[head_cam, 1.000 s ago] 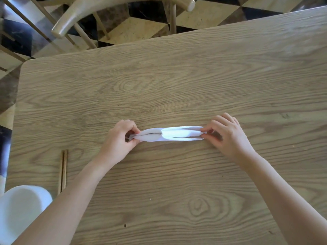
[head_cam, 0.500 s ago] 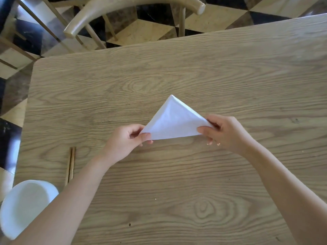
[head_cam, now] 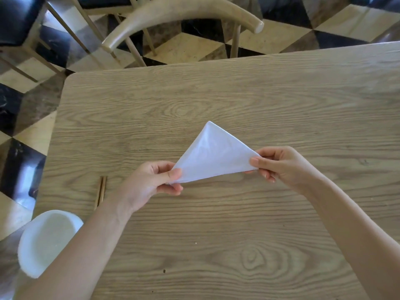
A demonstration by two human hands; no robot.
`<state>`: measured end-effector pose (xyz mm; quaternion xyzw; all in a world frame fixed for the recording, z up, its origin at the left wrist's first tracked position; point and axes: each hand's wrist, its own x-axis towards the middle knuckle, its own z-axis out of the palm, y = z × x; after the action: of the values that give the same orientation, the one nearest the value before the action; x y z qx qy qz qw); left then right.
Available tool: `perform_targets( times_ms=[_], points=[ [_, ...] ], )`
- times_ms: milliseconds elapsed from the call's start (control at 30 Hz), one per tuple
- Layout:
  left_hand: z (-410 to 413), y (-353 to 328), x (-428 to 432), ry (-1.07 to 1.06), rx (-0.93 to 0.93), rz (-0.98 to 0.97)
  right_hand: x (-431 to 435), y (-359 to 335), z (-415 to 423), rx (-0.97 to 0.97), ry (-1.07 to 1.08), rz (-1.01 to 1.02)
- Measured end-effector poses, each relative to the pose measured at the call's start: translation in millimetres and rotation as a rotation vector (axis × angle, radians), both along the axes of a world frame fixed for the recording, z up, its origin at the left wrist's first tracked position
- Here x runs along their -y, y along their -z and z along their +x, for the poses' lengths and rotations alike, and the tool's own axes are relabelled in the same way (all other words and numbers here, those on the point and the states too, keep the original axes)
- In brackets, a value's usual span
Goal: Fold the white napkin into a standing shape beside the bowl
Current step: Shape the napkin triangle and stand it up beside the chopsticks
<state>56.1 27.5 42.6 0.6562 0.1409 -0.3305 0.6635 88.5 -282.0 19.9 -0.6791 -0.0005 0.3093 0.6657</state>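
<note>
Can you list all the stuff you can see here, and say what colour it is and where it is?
napkin: one, white, folded into a triangle, held up over the middle of the table
bowl: one, white, near-left corner of the table
chopsticks: one pair, brown wood, lying together just beyond the bowl
table: one, light wood grain, fills most of the view
chair: one, beige curved back, beyond the far edge of the table
floor: black and cream tiles, around the table
left hand: pinching the napkin's left corner
right hand: pinching the napkin's right corner

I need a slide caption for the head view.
Both hands, left and right, hold a triangular white napkin above the table.
</note>
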Motion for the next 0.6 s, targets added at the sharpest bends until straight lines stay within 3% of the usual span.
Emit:
perform_targets(
  times_ms=[100, 200, 300, 433, 533, 600],
  points=[
    [-4, -17, -5, 0.192, 0.056, 0.022, 4, -17, 5, 0.044, -0.083, 0.042],
    [2, -37, 13, 0.151, 0.021, -0.106, 0, -39, 13, 0.055, -0.2, 0.063],
    [7, -50, 44, 0.0, 0.197, 0.227, -7, -57, 21, 0.088, -0.258, 0.028],
    [0, -61, 55, -0.141, 0.65, 0.596, -11, -77, 30, 0.114, -0.298, 0.027],
    [-7, -75, 55, -0.182, 0.792, 0.696, -14, -88, 34, 0.134, -0.321, 0.045],
    [-12, -86, 55, -0.219, 0.737, 0.634, -18, -96, 36, 0.142, -0.321, 0.064]
  ],
)
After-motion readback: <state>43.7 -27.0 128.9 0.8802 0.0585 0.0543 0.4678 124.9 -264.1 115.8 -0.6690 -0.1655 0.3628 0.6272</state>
